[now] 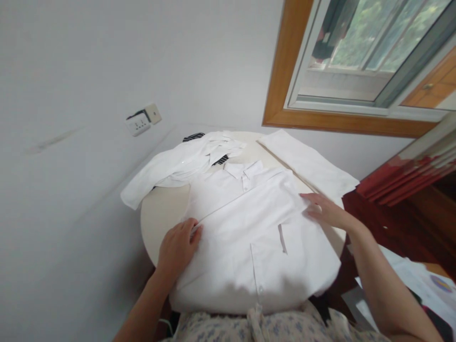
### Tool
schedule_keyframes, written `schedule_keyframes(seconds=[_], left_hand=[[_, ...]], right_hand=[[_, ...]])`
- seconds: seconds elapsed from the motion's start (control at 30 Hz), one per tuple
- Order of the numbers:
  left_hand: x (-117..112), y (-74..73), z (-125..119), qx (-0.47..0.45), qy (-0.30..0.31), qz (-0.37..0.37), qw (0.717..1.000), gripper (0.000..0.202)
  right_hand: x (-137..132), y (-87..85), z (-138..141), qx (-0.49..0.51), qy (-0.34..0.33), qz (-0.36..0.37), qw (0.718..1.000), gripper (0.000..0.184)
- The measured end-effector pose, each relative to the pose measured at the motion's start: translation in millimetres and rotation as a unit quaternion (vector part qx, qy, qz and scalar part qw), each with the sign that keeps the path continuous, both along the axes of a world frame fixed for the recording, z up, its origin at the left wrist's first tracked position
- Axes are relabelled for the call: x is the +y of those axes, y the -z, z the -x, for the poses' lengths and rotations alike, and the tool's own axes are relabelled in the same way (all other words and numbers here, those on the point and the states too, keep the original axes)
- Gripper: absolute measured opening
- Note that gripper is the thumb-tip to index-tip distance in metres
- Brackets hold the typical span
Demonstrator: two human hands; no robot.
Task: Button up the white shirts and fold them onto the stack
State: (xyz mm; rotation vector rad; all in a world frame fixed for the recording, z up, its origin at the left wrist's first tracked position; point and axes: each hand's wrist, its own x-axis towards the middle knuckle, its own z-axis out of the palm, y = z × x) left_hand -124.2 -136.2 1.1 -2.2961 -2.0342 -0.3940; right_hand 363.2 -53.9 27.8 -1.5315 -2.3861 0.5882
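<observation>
A white button-up shirt (249, 228) lies spread front-up on a small round cream table (160, 213), its collar toward the wall and its hem hanging over the near edge. My left hand (178, 244) rests on the shirt's left side with the fingers curled on a fold of the fabric. My right hand (322, 209) lies flat on the shirt's right edge, fingers stretched out and together.
A second crumpled white garment (178, 168) lies at the table's back left, over something dark and striped (194, 137). A folded white cloth (309, 164) sits at the back right. A wall socket (138, 123), a wood-framed window (356, 71) and red-brown furniture (402, 204) surround the table.
</observation>
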Motion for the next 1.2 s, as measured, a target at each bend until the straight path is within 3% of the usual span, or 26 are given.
schedule_keyframes(seconds=[0.27,0.4,0.63,0.77,0.87,1.03,1.2], left_hand=[[0,0.3,1,-0.007,-0.003,0.004,1.000,0.026],[0,-1.7,1,-0.009,-0.017,0.026,0.999,0.031],[4,-7.4,3,-0.025,-0.042,0.082,0.995,0.028],[5,-13.2,2,-0.042,-0.055,0.122,0.990,0.025],[5,-18.7,-1,-0.037,-0.053,0.124,0.990,0.028],[8,-27.6,-8,0.010,-0.047,0.108,0.993,0.029],[12,-25.1,-12,0.023,-0.046,0.098,0.994,0.028]], right_hand=[[4,36.4,36,-0.095,0.166,-0.163,0.968,0.051],[0,41.5,38,-0.136,0.217,-0.219,0.941,0.030],[-11,29.8,47,-0.247,0.148,-0.277,0.917,0.015],[-13,25.2,52,-0.249,0.133,-0.291,0.914,0.023],[-8,22.9,52,-0.248,0.137,-0.304,0.910,0.036],[6,17.0,53,-0.290,0.115,-0.307,0.899,0.019],[8,18.5,57,-0.306,0.121,-0.298,0.896,0.021]])
